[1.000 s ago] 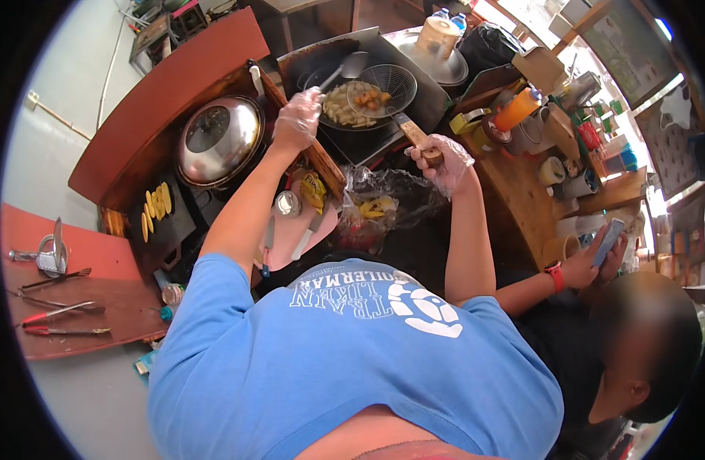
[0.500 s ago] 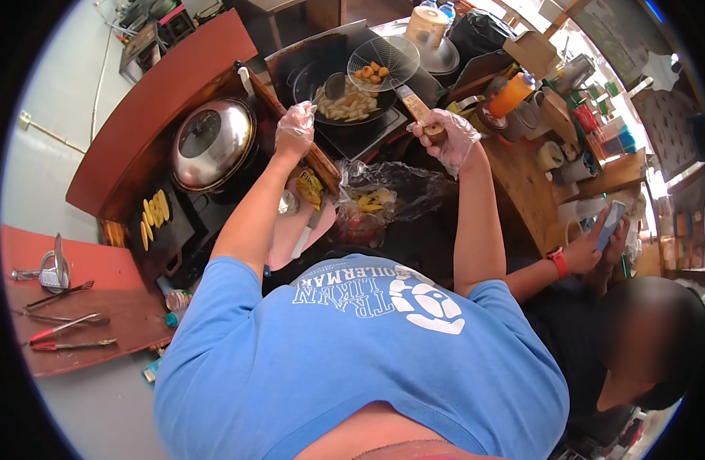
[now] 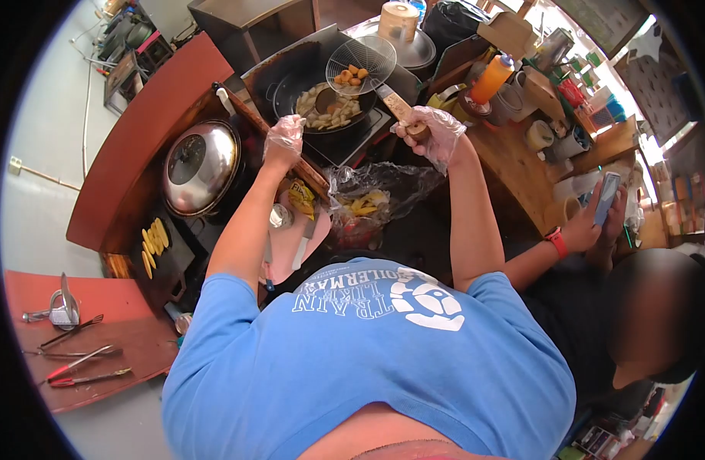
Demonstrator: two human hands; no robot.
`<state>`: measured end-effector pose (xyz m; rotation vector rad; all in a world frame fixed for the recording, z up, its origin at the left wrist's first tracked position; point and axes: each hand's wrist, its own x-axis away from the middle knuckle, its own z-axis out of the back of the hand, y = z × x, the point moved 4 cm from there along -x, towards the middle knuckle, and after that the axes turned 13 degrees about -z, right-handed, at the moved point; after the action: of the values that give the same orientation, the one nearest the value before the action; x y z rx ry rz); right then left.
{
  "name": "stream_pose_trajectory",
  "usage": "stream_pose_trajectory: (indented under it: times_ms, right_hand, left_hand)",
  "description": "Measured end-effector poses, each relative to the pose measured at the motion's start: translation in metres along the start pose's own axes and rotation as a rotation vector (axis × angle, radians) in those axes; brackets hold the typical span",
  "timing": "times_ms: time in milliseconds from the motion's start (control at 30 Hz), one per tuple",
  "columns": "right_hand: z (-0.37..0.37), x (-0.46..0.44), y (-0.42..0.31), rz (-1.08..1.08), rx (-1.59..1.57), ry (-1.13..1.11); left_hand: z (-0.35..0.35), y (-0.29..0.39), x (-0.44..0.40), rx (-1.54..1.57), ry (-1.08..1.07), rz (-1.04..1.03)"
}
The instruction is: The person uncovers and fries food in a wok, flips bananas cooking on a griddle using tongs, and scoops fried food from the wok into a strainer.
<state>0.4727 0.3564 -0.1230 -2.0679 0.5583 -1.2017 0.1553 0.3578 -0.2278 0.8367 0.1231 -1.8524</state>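
Note:
My left hand [image 3: 285, 138], in a clear plastic glove, is closed on the handle end of a ladle [image 3: 326, 100], whose round head rests among pale pieces of food [image 3: 339, 116] in a dark wok [image 3: 285, 93]. The ladle's handle is hard to make out. My gloved right hand [image 3: 435, 135] grips the wooden handle of a wire strainer [image 3: 365, 52]. Several orange-brown pieces [image 3: 350, 76] lie in the strainer, which is over the wok's far right side.
A lidded pan [image 3: 202, 167] and yellow slices on a griddle [image 3: 155, 244] are at the left. Tongs [image 3: 84, 366] lie on a red shelf. A pink board [image 3: 291, 249] and bagged yellow food [image 3: 365, 203] are nearer me. At the right, a person holds a phone [image 3: 607, 198].
The ladle has gone from above the wok by the strainer down into the pale food. The strainer has lifted and moved away from that food, carrying the orange-brown pieces. The view has shifted slightly.

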Motion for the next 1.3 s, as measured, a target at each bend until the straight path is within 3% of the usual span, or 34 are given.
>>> stream_pose_trajectory:
  times_ms: [33,167,267,300,367,400,533,633,767,900,967,1067,1233,1300]
  right_hand:
    - [0.001,-0.001,0.001,0.007,0.013,-0.001]
    - [0.003,-0.006,0.004,0.021,0.005,-0.028]
    - [-0.004,0.007,0.000,0.005,-0.023,0.019]
    - [0.001,0.004,0.001,0.006,-0.028,0.020]
    - [0.007,-0.006,0.005,0.010,0.005,-0.043]
    - [0.005,-0.004,0.006,0.030,0.017,-0.040]
    - [0.002,0.004,0.007,0.001,0.012,0.028]
    - [0.005,0.000,0.010,0.006,-0.012,0.022]
    - [0.009,0.001,0.014,-0.021,-0.013,0.067]
    - [0.010,-0.002,0.016,-0.024,0.041,0.038]
    - [0.005,0.002,0.017,-0.039,0.060,0.055]
    - [0.006,-0.001,0.020,-0.036,0.074,0.052]
    - [0.003,-0.007,0.023,-0.081,0.088,0.049]
    - [0.001,-0.009,0.025,-0.082,0.094,0.051]
  left_hand:
    - [-0.002,-0.006,0.003,0.117,0.008,0.175]
    - [-0.025,-0.025,0.005,0.024,0.123,0.263]
    - [-0.041,-0.057,0.012,-0.195,0.178,-0.137]
    - [-0.045,-0.058,0.010,-0.194,0.174,-0.140]
    - [-0.048,-0.055,0.014,0.510,0.125,0.491]
    - [-0.042,-0.037,0.016,0.863,0.203,0.846]
    - [-0.029,-0.035,0.013,0.908,0.281,1.027]
    - [-0.026,-0.039,0.015,0.945,0.333,0.962]
    - [-0.010,-0.053,0.019,0.892,0.324,1.052]
    - [0.008,-0.062,0.025,0.953,0.466,1.033]
    - [0.024,-0.050,0.023,0.846,0.387,1.084]
    - [0.037,-0.058,0.019,0.571,0.324,0.823]
    - [0.058,-0.057,0.016,0.716,0.402,1.045]
    - [0.064,-0.057,0.010,0.630,0.409,0.911]
